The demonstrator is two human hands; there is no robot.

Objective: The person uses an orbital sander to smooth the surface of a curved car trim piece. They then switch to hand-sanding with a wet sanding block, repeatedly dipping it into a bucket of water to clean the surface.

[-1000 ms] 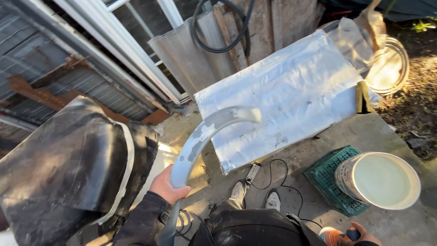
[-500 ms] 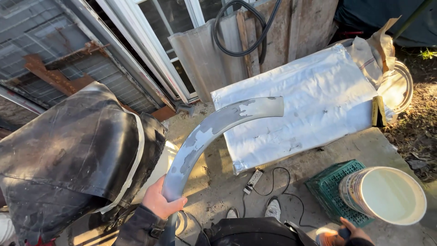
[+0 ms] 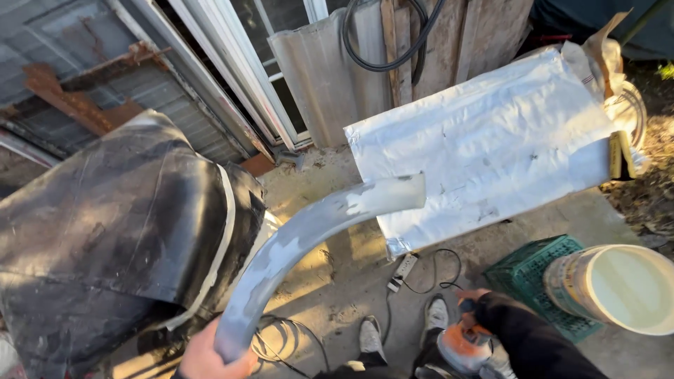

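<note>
Over the ground, curved panel (image 3: 302, 245) now raised higher

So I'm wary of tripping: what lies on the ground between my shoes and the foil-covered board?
In the head view, a white power strip and its black cord on bare concrete.

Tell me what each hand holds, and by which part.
The left hand grips the curved grey panel strip at its lower end. The right hand rests on top of an orange power sander.
</note>
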